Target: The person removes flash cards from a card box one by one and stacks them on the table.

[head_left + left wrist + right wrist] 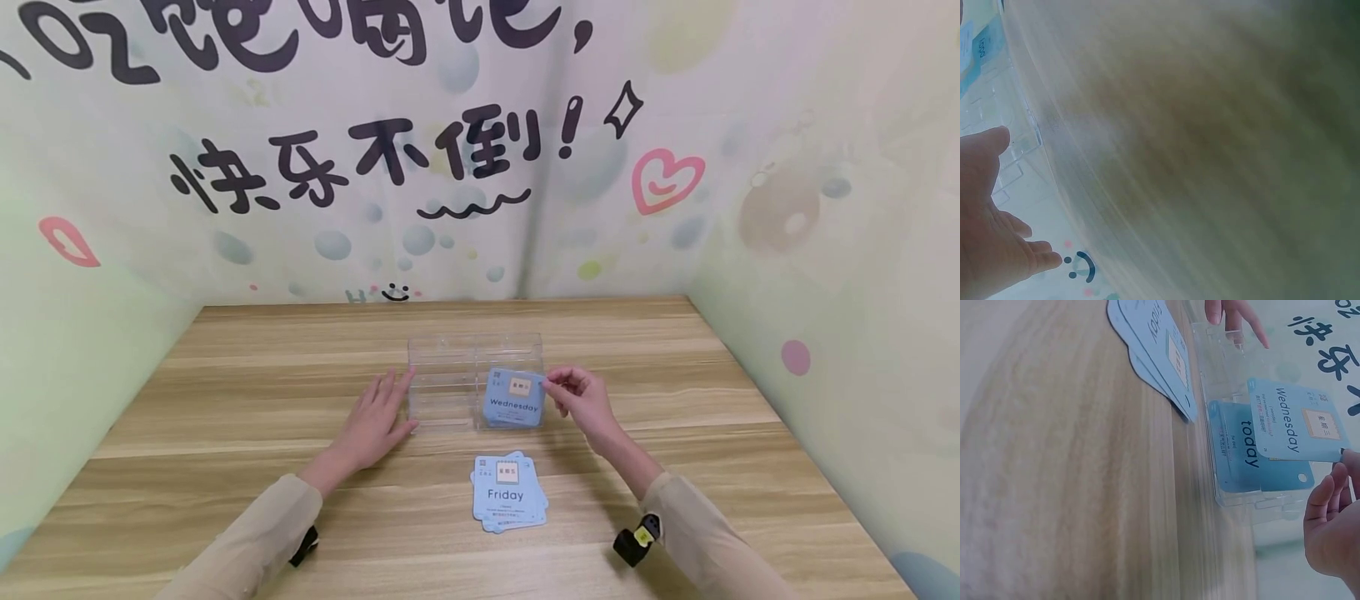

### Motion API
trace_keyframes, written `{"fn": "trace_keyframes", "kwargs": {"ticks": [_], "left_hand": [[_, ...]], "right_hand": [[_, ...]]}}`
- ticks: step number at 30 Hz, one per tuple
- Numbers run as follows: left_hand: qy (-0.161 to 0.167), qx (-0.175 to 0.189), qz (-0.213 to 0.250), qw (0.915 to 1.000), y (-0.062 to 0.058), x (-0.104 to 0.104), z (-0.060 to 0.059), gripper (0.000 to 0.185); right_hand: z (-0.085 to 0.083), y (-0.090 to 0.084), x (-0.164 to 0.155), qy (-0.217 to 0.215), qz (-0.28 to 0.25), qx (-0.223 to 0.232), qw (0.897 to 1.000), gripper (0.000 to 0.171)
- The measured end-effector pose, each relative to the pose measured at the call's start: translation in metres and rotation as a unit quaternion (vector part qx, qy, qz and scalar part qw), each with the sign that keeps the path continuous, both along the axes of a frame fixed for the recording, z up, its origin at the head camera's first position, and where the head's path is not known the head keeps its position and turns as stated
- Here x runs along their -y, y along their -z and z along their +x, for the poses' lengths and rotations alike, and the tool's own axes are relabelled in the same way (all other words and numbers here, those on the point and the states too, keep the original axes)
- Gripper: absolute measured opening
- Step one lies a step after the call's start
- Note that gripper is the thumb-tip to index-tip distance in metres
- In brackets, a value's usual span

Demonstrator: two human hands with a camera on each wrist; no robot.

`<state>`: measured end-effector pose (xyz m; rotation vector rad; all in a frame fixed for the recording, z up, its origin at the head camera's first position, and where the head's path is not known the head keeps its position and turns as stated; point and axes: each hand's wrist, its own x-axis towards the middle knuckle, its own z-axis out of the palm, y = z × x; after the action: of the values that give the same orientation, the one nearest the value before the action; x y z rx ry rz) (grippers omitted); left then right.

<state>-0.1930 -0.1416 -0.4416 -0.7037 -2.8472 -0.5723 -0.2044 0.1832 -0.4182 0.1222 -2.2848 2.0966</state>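
A clear plastic organizer box (450, 383) stands in the middle of the wooden table. My right hand (573, 398) pinches the corner of a blue "Wednesday" card (514, 398) held at the box's right compartment. In the right wrist view the Wednesday card (1294, 419) stands over a blue "today" card (1244, 453) lying inside the box (1235, 494). My left hand (378, 417) rests flat against the box's left side, fingers straight; its fingertips (997, 140) touch the clear wall. A small stack of blue cards topped by "Friday" (508, 492) lies on the table in front of the box.
The wooden table (225, 433) is closed in by painted walls at the back and both sides. The card stack (1160, 356) lies close to the box's front wall. A black wrist strap (637, 537) shows on my right forearm.
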Motion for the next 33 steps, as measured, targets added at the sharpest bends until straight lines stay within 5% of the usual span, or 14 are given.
{"fn": "trace_keyframes", "kwargs": {"ticks": [33], "left_hand": [[-0.001,0.004,0.001,1.0,-0.001,0.0,0.0,0.078]], "right_hand": [[0.035,-0.001,0.004,-0.042,0.015,0.111,0.993,0.014]]}}
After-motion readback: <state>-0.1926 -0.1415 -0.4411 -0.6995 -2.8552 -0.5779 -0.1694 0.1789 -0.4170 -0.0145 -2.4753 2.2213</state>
